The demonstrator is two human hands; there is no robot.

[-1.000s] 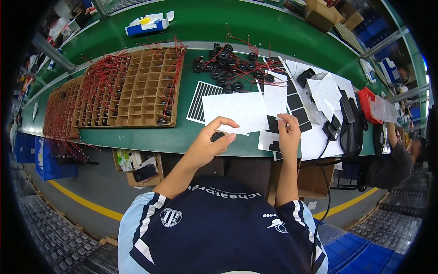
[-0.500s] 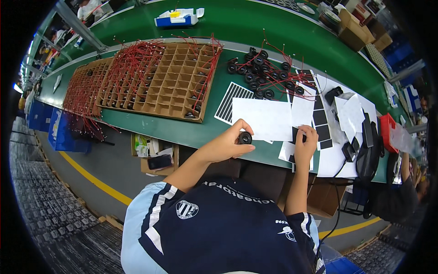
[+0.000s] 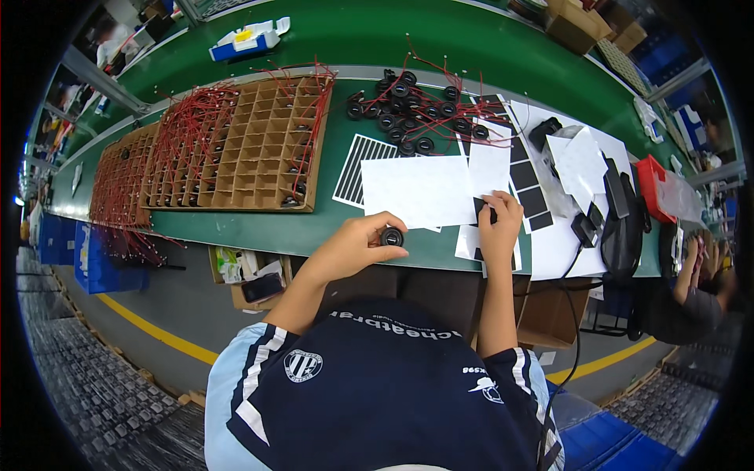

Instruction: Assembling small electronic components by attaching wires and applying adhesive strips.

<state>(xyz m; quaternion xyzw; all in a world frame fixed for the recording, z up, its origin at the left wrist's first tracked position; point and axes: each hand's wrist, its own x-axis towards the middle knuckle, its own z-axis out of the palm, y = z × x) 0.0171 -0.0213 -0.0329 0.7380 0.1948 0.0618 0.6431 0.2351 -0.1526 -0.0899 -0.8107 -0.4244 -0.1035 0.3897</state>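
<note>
Ring (image 3: pixel 392 236) sits pinched in your left hand (image 3: pixel 353 247) at the worktop's (image 3: pixel 259 228) near edge; your right hand (image 3: pixel 499 228), just beside, presses a sticker sheet (image 3: pixel 488 169).

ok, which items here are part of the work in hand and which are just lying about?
In use:
- left hand holds a small black round part
- right hand on a sheet of black pads
- pile of black round parts with red wires

Lying about:
- cardboard divider tray
- red box
- blue and white tool
</note>
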